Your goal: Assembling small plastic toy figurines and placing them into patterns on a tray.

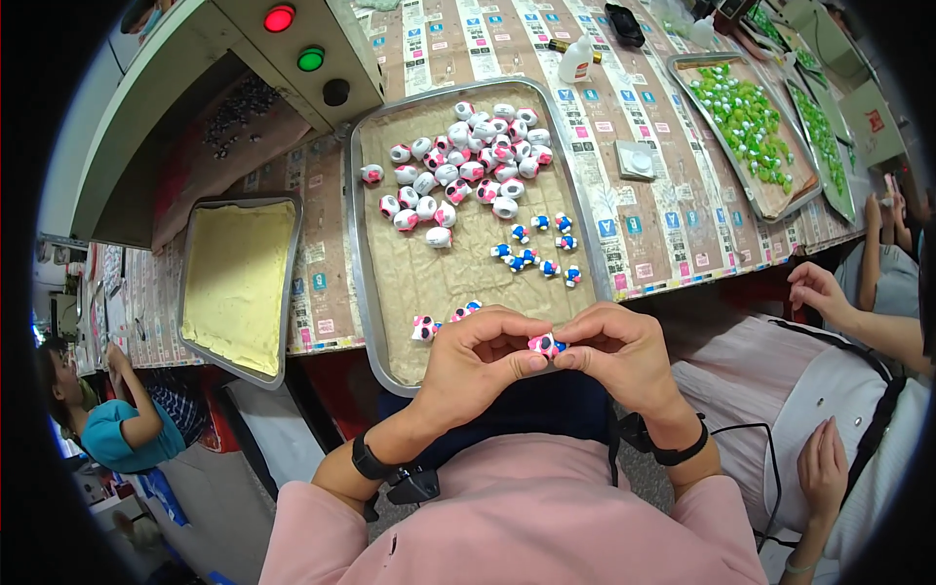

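Observation:
Just over the near edge of a metal tray (pixel 359 244), both my hands pinch one small toy figure (pixel 545 345) with a pink-and-white head and a blue part. My left hand (pixel 470 363) grips its left side between thumb and fingers. From the other side, my right hand (pixel 621 353) closes on the blue part; the fingertips partly hide it. On the tray's brown lining lies a pile of white-and-pink toy heads (pixel 470 168). Several small blue-and-white toy bodies (pixel 526 256) lie to their right. Beside my left fingers rest pink-headed figures (pixel 426 328) with blue parts.
A machine (pixel 336 58) with red and green lights stands at the far left, above a yellow-lined tray (pixel 236 292). Beyond my tray are a white bottle (pixel 575 63) and a small white box (pixel 636 161). Green pieces (pixel 746 127) fill another tray. A co-worker's hand (pixel 819 292) is close on the right.

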{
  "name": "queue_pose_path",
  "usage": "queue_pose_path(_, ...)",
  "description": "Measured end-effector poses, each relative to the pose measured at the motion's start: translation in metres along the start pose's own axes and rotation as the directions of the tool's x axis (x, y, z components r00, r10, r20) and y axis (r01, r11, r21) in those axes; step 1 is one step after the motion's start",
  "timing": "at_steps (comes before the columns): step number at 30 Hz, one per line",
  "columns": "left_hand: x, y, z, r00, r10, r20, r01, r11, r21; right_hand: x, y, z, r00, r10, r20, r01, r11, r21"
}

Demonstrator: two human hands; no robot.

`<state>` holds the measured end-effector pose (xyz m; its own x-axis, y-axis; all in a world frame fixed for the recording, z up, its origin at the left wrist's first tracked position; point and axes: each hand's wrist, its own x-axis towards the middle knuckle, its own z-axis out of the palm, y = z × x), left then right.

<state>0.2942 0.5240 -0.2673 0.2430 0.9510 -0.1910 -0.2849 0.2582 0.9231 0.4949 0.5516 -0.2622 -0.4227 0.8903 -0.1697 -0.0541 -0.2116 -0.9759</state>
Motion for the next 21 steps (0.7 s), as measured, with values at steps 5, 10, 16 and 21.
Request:
queue_pose_path(5,0.0001,0.0010,-0.0011,1.000,-0.019,0.007,0.019,1.000,-0.011,-0.0019,-0.0020,0.0025,0.999,0.029,-0.015,-0.028,0.999,0.015)
queue_pose_path(10,0.0008,0.0019,-0.0008,1.000,-0.012,0.009,0.012,1.000,-0.019,-0.0030,-0.0005,0.0032,0.999,0.051,-0.013,-0.050,0.996,0.067)
queue_pose_path(16,0.0010,0.0052,0.0004,0.999,-0.042,0.017,0.044,0.997,-0.070,-0.0035,-0.0037,0.0055,0.999,-0.008,-0.032,0.008,1.000,0.004)
queue_pose_path(21,0.0007,0.0053,0.0003,0.996,-0.093,0.014,0.094,0.991,-0.091,-0.0036,0.0008,0.0038,0.999,-0.038,-0.029,0.037,0.999,-0.034)
